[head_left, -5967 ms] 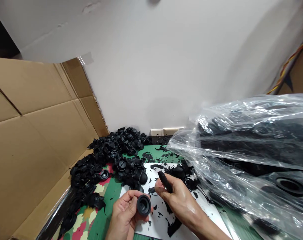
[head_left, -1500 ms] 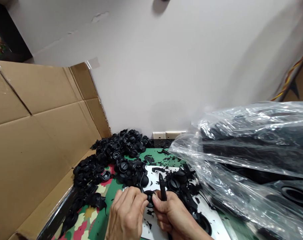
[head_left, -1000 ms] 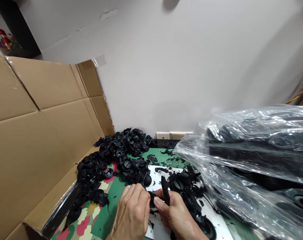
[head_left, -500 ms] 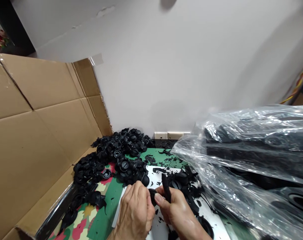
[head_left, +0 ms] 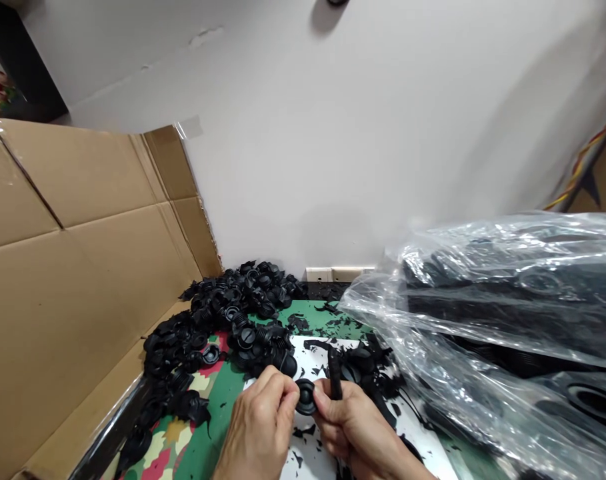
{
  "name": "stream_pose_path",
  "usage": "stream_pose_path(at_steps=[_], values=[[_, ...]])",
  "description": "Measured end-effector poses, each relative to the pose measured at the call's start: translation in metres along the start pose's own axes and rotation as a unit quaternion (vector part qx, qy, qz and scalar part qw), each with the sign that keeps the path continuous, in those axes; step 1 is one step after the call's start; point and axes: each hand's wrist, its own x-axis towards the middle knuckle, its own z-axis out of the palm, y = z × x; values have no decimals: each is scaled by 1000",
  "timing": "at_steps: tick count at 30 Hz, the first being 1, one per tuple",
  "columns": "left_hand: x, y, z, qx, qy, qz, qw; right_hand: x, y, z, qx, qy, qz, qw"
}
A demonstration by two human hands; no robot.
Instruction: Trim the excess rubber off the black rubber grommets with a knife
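Observation:
A round black rubber part (head_left: 305,397) with a ringed face is held between my two hands above the white board (head_left: 305,460). My left hand (head_left: 263,420) is closed, pinching its left edge between thumb and forefinger. On the other side my right hand (head_left: 353,427) grips the right edge with the thumb on top. A dark stick-like piece (head_left: 335,373) stands up from between the right fingers; its lower end is hidden, so I cannot tell what it is. Behind that hand lies a heap of black rubber parts and strips (head_left: 365,363).
A big pile of similar black parts (head_left: 243,293) spreads along the left and back. An open cardboard box flap (head_left: 93,267) rises at left. To the right bulges a clear plastic bag (head_left: 483,320) with black parts inside. Rubber scraps litter the green mat (head_left: 305,313).
The round part has turned so its ringed face shows toward me. My left hand has shifted slightly left and uncovered it; the right hand keeps its grip. The view has tilted slightly.

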Motion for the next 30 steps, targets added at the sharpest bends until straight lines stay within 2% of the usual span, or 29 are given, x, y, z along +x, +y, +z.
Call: stream_pose_path(at_steps=[3,7,14,17,20,23,27,30], values=[[0,1,-2,45,-12,8,999,3,3,-2,-18,6,-9,1000],[1,3,-2,126,2,41,991,9,10,-6,-66,28,-28,997],[4,5,4,244,29,147,958,21,29,-15,-172,116,-72,976],[2,2,12,254,45,166,952,20,32,-16,-192,133,-92,968],[0,-2,18,225,64,148,961,17,26,-13,-188,141,-87,968],[0,-4,18,134,75,92,984,14,14,-10,-169,121,-54,977],[0,-5,15,-42,36,-8,998,9,1,-5,-118,79,-8,990],[-1,-6,12,-88,20,-34,995,6,-1,-4,-100,63,-2,993]])
